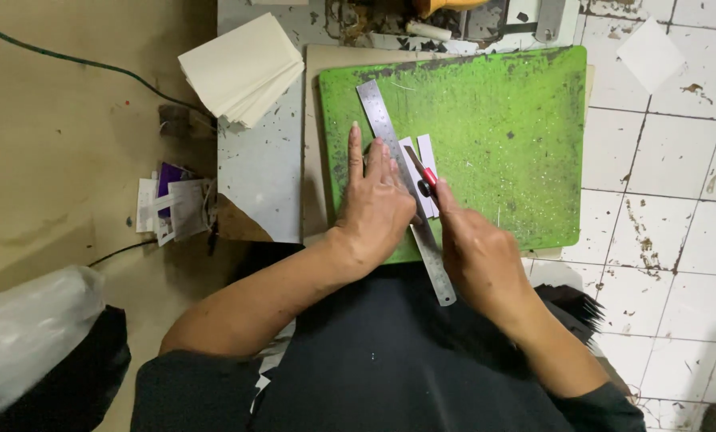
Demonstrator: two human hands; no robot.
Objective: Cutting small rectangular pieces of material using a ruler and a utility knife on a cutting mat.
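A worn green cutting mat (502, 120) lies in front of me. A steel ruler (378, 112) runs diagonally across it, and my left hand (374, 204) presses flat on the ruler, fingers spread. My right hand (478, 256) grips a red-handled utility knife (422, 172), its blade against the ruler's right edge. Two narrow white paper strips (427, 152) lie on the mat just right of the ruler, by the blade.
A stack of cream paper sheets (242, 68) sits at the mat's upper left on a grey board (262, 172). Paper scraps, one purple (170, 204), lie on the left floor. White tiles (670, 208) spread to the right. A plastic-covered bundle (30, 328) sits at lower left.
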